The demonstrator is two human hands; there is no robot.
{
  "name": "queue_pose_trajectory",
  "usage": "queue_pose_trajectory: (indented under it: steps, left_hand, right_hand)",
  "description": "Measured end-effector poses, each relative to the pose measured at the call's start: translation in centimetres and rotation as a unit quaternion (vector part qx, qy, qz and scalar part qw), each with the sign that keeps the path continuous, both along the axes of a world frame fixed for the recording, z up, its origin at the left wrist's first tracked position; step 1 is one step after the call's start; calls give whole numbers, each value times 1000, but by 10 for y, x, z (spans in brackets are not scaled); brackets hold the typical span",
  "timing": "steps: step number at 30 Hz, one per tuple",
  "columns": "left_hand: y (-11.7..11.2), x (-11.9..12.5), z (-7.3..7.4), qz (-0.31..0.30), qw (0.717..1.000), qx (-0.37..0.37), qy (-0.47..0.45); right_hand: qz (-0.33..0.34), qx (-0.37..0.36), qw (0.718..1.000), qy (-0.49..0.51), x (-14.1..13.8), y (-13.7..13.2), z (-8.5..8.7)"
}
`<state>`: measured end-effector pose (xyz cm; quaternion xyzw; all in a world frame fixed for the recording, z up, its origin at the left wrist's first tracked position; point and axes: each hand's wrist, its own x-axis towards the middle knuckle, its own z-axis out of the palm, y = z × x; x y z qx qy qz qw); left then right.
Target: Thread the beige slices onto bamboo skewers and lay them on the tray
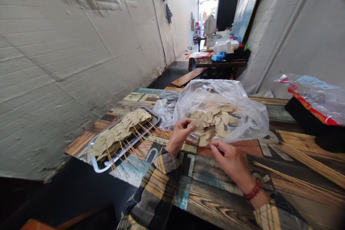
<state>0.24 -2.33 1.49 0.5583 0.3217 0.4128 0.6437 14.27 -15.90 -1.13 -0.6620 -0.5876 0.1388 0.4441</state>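
My left hand [178, 136] reaches to the near left of the clear plastic bag [244, 95], thumb and fingers pinched on a thin beige slice [198, 123]. My right hand [228, 158] is closed, its fingertips at the lower edge of another beige slice [206, 138]. A thin bamboo skewer seems to show there, mostly hidden by the fingers. Inside the bag's open mouth lies a loose pile of slices [219, 118]. To the left, a metal tray [99, 167] bears stacked skewered slices [121, 129], with skewer ends sticking out over the near rim.
Bare bamboo skewers [309, 161] lie on the right of the patchwork-patterned table [215, 196]. Beyond them stands a black container [304, 113] with red-edged plastic packaging [320, 91]. A white brick wall [67, 43] runs along the left. Farther back is another cluttered table [219, 64].
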Motion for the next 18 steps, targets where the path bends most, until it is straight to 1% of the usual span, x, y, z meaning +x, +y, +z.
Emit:
queue_pose_trajectory:
  steps: [3,8,12,18]
  left_hand:
    - [2,-2,-1,13,999,-45,-21]
    - [2,-2,-3,-2,993,-107,-48]
    - [1,-1,-3,3,991,-121,-51]
    - [1,1,-5,32,988,-136,-58]
  right_hand:
    - [-3,12,1000,-11,-1,-1,3]
    - [0,17,1000,-19,0,-2,3]
    - [-4,18,999,-36,-1,-3,5]
    - [1,24,999,-39,-1,-3,5]
